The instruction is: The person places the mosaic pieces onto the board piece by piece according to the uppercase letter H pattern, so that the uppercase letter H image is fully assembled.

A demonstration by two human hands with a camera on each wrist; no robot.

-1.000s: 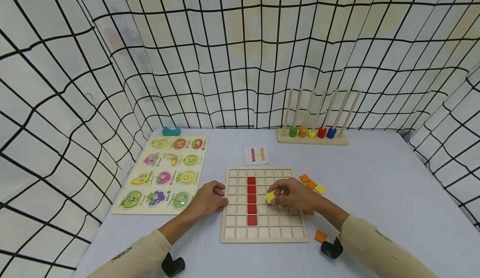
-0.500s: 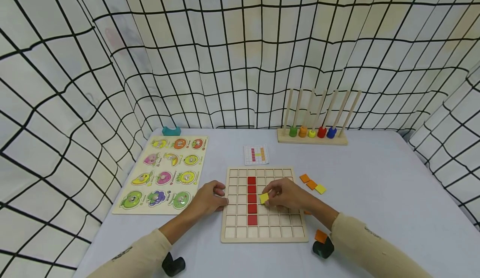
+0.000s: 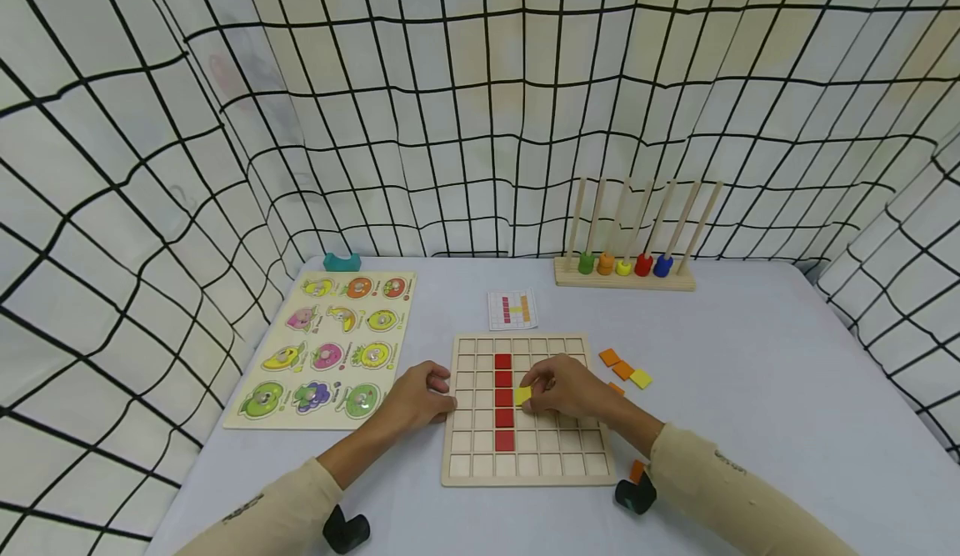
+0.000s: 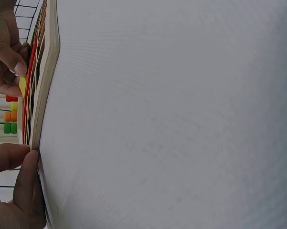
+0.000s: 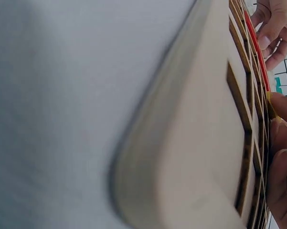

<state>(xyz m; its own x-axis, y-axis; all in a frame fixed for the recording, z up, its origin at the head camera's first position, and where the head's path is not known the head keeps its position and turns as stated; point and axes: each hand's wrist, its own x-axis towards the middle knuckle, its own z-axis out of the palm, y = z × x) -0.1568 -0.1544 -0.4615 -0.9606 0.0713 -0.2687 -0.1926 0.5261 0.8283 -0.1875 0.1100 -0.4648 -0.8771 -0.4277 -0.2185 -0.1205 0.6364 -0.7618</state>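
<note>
While the bare right hand (image 3: 561, 385) brings thumb and fingertips close together, it pinches a small, flat, square yellow tile (image 3: 522, 396) near the lower centre of the frame. This tile is at the square, pale wooden grid board (image 3: 525, 481), over the cell just right of the middle one of five square red tiles (image 3: 503, 398). Whether it sits fully down in that cell cannot be told, as the fingers cover part of it. At the board's left edge, the bare left hand (image 3: 417, 391) has its fingers bent, thumb and fingertip meeting at the rim and seeming to steady it.

The step in hand looks like seating this tile beside the red column, matching the small white printed card (image 3: 512, 310) above the board. The next move probably calls for pressing it flat and letting go cleanly, without nudging the red ones.

Being square, the tile has no long axis and points no particular way; in the head view its sides run roughly with the grid lines. In the right wrist view it looks slanted to the board. The red column runs up the frame.
</note>
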